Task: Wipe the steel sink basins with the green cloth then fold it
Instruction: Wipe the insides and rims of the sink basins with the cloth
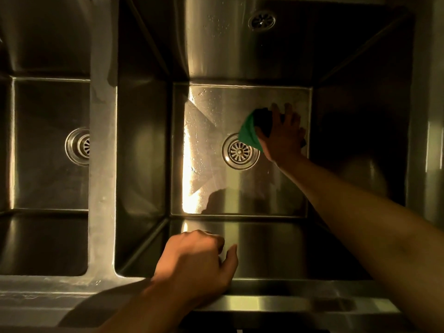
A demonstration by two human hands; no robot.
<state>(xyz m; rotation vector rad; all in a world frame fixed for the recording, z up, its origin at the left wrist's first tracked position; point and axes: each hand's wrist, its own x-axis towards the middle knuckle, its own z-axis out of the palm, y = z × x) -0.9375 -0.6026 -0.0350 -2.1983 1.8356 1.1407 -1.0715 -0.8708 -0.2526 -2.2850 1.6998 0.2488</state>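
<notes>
I look straight down into a deep steel basin (206, 131) with a wet floor. My right hand (284, 135) reaches down to that floor and presses the bunched green cloth (251, 132) against it, just right of the round drain (240, 151). Its fingers spread over the cloth's dark top and the thumb hooks round the green edge. My left hand (197, 263) rests on the basin's front rim (276, 302), fingers curled over the edge with nothing in them.
A second steel basin (48, 145) with its own drain (78, 145) lies to the left, beyond a steel divider (102, 164). An overflow grille (262, 20) sits high on the back wall. Water drops and streaks cover the lit left part of the floor.
</notes>
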